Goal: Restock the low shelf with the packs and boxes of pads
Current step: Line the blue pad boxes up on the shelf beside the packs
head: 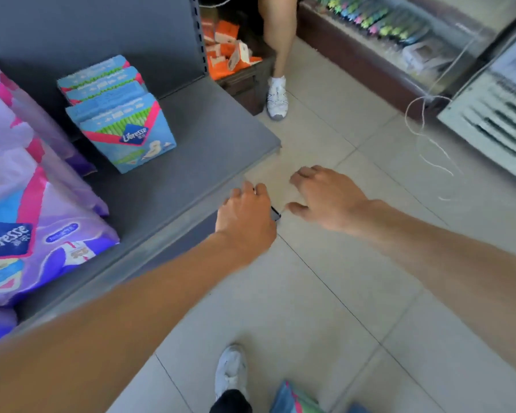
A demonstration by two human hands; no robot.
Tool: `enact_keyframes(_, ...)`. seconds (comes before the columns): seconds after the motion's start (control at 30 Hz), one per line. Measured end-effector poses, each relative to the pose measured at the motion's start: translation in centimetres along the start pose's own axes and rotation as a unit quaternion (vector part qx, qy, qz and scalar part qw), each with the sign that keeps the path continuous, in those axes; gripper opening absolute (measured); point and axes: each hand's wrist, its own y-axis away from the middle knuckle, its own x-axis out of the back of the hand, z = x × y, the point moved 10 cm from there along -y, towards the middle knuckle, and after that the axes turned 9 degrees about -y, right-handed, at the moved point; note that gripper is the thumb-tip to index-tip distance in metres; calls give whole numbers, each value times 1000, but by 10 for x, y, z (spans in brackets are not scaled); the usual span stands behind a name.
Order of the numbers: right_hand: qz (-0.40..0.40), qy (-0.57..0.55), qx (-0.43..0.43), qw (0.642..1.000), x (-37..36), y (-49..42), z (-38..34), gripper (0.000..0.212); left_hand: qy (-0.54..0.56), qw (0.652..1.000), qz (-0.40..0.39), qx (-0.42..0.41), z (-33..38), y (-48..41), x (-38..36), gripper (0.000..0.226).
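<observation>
The grey low shelf [209, 138] carries a row of blue pad packs [122, 126] standing upright near its back. Large purple pad packs [33, 222] are stacked at its left end. Another blue pack [295, 400] shows at the bottom edge, down by the floor. My left hand [245, 216] hovers just off the shelf's front corner, its fingers curled round a small dark object [276, 215] that I cannot identify. My right hand [325, 198] is stretched out beside it over the floor tiles, fingers spread and holding nothing.
Another person's leg [277, 40] and white shoe [277, 98] stand by the shelf's far end, next to a crate of orange packs [230, 46]. A cooler's vent grille [495, 120] and a loose white cord [423, 123] are on the right. My own shoe [231, 371] is below.
</observation>
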Motion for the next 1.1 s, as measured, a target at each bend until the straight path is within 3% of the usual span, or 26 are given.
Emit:
enact_keyframes(0.23, -35, -101, -193, 975, -76, 184, 112, 51, -6, 994, -35, -101, 145, 48, -70, 33)
enact_keyframes(0.4, -27, -266, -352, 897, -167, 307, 153, 55, 22, 986, -131, -97, 205, 92, -169, 34)
enact_keyframes(0.47, 0, -385, -439, 812, -216, 352, 158, 53, 68, 976, -203, -45, 211, 109, -219, 36)
enact_keyframes(0.57, 57, -563, -561, 604, -306, 413, 147, 35, 109, 952, -285, 33, 205, 135, -297, 31)
enact_keyframes(0.6, 69, -580, -583, 564, -333, 428, 140, 34, 112, 945, -302, 53, 199, 144, -320, 31)
enact_keyframes(0.67, 63, -592, -610, 523, -385, 447, 123, 35, 114, 934, -330, 81, 186, 158, -367, 30)
enact_keyframes(0.77, 27, -610, -622, 490, -456, 460, 98, 38, 128, 915, -362, 122, 161, 181, -435, 26)
enact_keyframes(0.87, 5, -602, -626, 495, -508, 462, 88, 19, 135, 900, -394, 125, 144, 202, -491, 37)
enact_keyframes(1.0, -8, -607, -619, 499, -566, 456, 80, 50, 127, 869, -462, 119, 133, 228, -553, 78)
enact_keyframes(1.07, -33, -622, -615, 484, -591, 452, 72, 45, 137, 859, -478, 120, 130, 235, -579, 81)
enact_keyframes(1.1, -42, -632, -608, 478, -606, 448, 67, 53, 147, 856, -480, 124, 128, 236, -591, 78)
